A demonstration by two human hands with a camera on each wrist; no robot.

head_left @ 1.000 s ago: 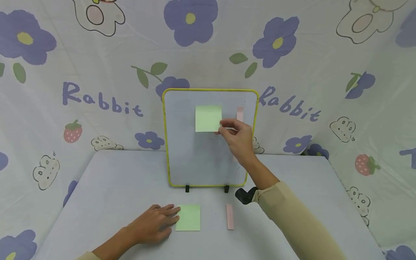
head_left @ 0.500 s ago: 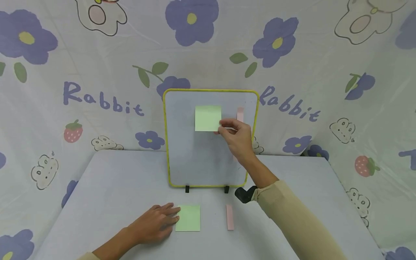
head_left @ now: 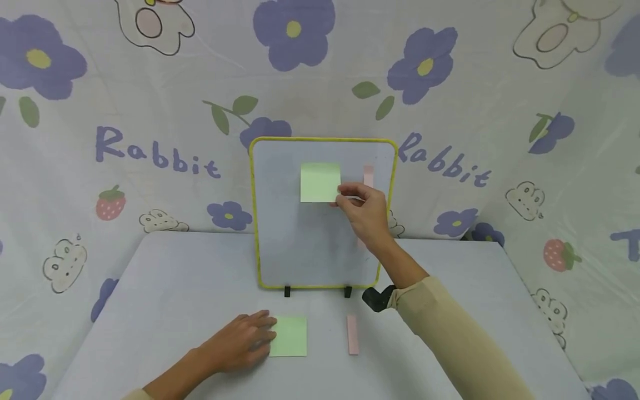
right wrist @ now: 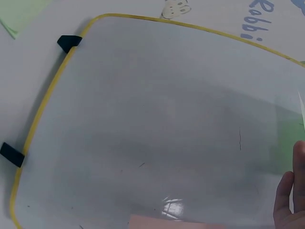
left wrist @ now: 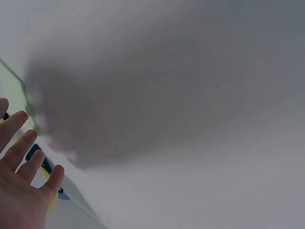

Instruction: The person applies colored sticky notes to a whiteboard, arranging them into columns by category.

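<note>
A pale green sticky note (head_left: 320, 182) is up against the whiteboard (head_left: 300, 244), near the top middle. My right hand (head_left: 369, 214) pinches its lower right corner between thumb and fingers. In the right wrist view only part of that right hand (right wrist: 288, 202) shows at the right edge, beside a green reflection on the board. On the table a pad of green sticky notes (head_left: 291, 336) lies flat. My left hand (head_left: 242, 341) rests at the pad's left side, fingers spread and fingertips on its edge. The left wrist view shows the same fingers by the green pad (left wrist: 13, 93).
Two black feet (head_left: 287, 291) hold the yellow-rimmed board upright at the back of the white table (head_left: 185, 278). A pink strip (head_left: 368, 175) is on the board's right side, partly behind my right hand. Another pink strip (head_left: 353, 335) lies on the table right of the green pad.
</note>
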